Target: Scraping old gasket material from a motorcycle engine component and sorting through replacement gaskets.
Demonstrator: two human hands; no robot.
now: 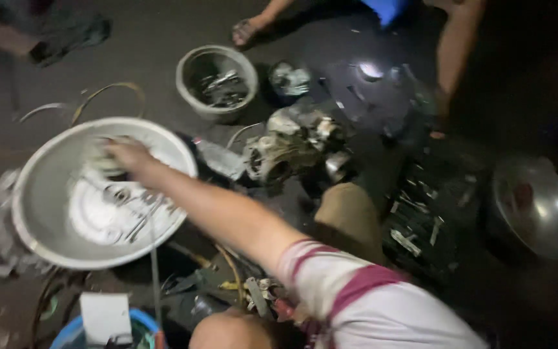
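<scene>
Fingers of right hand (126, 155) closed on rag (101, 158) inside metal basin (40, 187).

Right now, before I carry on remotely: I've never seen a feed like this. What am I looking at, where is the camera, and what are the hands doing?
There is one view, from a camera worn on a person's head, looking down at a dark floor. An arm in a striped sleeve reaches left; that hand grips a pale cloth inside a large metal basin holding small metal parts. Which hand it is, I cannot tell. Nearby stand a grey bucket of tools, a grimy engine part and a metal bowl. Another person's arm shows at the top.
</scene>
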